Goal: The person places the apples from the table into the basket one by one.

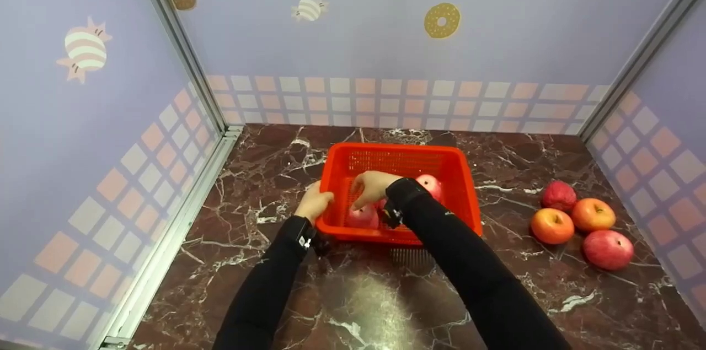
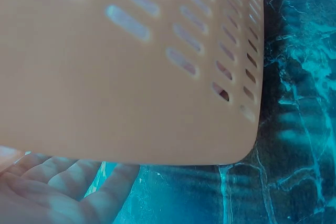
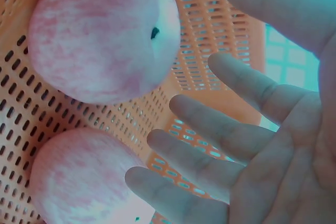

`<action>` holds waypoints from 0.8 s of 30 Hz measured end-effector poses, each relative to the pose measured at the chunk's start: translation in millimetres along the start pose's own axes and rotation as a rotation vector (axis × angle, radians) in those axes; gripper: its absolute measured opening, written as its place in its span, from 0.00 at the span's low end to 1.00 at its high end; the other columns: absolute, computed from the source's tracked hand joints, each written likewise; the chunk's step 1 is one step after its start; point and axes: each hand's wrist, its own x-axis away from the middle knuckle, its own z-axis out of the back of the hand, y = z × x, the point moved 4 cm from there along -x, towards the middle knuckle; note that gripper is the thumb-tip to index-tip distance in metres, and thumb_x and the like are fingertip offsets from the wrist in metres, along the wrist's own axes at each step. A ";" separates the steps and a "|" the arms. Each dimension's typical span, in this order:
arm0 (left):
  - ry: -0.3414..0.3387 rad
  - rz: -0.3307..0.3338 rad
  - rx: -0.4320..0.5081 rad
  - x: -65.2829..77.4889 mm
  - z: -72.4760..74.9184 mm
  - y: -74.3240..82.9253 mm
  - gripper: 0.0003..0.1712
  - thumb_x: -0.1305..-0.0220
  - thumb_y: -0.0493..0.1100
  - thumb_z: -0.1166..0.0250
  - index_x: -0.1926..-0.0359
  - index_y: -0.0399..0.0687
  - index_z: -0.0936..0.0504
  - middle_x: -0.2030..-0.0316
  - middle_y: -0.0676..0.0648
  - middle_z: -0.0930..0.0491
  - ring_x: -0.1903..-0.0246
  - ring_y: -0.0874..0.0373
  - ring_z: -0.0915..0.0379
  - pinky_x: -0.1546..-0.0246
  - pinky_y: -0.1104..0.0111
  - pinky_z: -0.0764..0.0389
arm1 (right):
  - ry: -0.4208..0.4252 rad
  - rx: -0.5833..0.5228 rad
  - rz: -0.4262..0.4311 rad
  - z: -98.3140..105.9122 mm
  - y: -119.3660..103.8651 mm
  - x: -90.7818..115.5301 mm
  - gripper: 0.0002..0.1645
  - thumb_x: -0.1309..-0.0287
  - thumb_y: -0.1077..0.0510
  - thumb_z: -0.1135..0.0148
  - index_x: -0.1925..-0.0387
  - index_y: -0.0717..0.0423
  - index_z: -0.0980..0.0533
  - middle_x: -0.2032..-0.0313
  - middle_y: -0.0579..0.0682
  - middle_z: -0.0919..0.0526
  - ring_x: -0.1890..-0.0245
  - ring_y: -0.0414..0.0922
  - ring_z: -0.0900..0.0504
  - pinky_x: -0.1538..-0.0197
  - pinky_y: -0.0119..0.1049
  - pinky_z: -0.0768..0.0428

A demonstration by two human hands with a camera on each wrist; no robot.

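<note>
An orange-red plastic basket (image 1: 469,190) with slotted walls stands on the marble-patterned table. My left hand (image 1: 314,202) grips its left rim, thumb over the edge and the other fingers outside; in the left wrist view those fingers (image 2: 113,190) show beside the basket wall (image 2: 105,103). Inside the basket lie pink-red apples, one at the front left (image 1: 363,219) and one toward the right (image 1: 429,186). My right hand (image 1: 375,186) hovers over the front-left apple with nothing in it. From the right wrist, its fingers appear spread and loosely bent beside two apples (image 3: 100,35).
On the table to the right sit a rough red fruit (image 1: 559,195), two orange-red apples (image 1: 551,226) and a darker red apple (image 1: 608,249), grouped closely. Patterned panels (image 1: 386,52) enclose the table at the back and both sides, with a metal rail (image 1: 165,251) along the left edge.
</note>
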 end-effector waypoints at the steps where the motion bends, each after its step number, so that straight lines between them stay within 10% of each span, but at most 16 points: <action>1: 0.000 -0.003 -0.005 0.1 0.0 0.1 0.33 0.48 0.27 0.48 0.37 0.30 0.28 0.42 0.31 0.23 0.46 0.40 0.25 0.52 0.60 0.23 | 0.004 0.001 0.001 1.1 0.6 0.3 0.31 0.44 0.48 0.26 0.42 0.57 0.21 0.45 0.55 0.16 0.49 0.50 0.19 0.43 0.44 0.21; 24: 0.004 0.023 0.034 -0.6 -1.4 0.0 0.34 0.48 0.26 0.48 0.36 0.28 0.30 0.40 0.28 0.25 0.42 0.36 0.26 0.44 0.49 0.21 | 0.172 -0.165 0.019 40.8 46.9 22.1 0.28 0.39 0.49 0.30 0.41 0.58 0.21 0.42 0.60 0.17 0.41 0.56 0.19 0.36 0.50 0.22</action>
